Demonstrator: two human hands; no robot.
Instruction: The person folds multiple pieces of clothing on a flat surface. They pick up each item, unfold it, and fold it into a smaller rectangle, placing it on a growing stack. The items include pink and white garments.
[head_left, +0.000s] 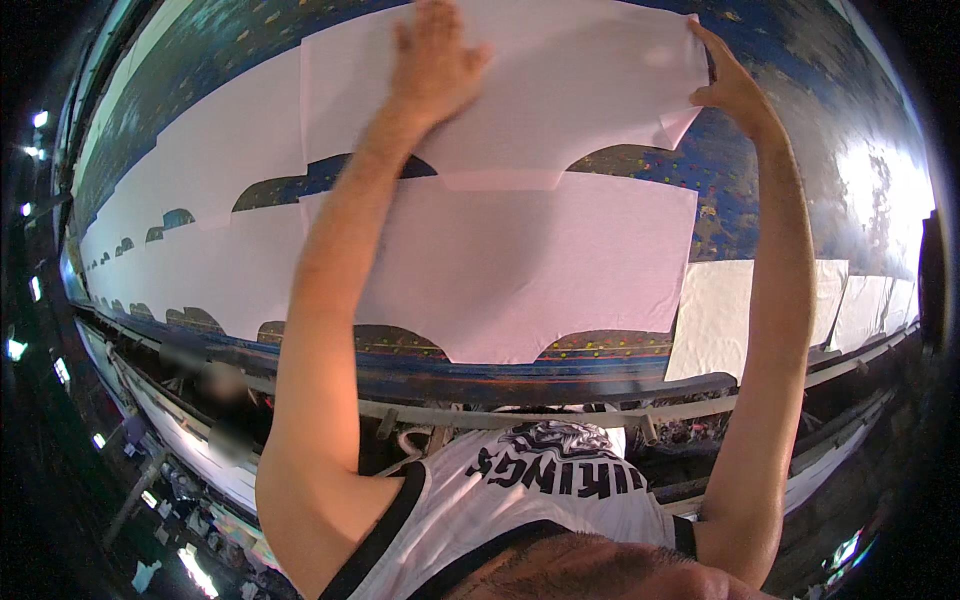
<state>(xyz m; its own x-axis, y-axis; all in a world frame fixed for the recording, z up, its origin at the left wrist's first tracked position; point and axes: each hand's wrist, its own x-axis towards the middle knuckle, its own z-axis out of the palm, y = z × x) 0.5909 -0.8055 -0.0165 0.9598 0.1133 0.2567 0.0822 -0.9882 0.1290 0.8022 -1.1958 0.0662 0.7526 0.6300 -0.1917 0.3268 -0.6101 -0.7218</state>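
Note:
My left hand (439, 71) lies palm down on a pale pink cut garment panel (555, 82), its thumb spread to the right. At that panel's right edge is my right hand (731, 86), thumb and fingers wide apart and touching the border. Just below the right thumb, a corner of the cloth (681, 127) is folded over. The panel's narrow lower end overlaps the top of a second pink panel (525, 255), which lies flat nearer my body with curved cutouts along its lower side.
More pale panels (232, 112) run in overlapping rows to the left along the paint-stained printing table (795, 172). Off-white cloth pieces (712, 315) lie along the near edge at right. A rail (525, 416) passes before my torso. A blurred person (221, 390) is at lower left.

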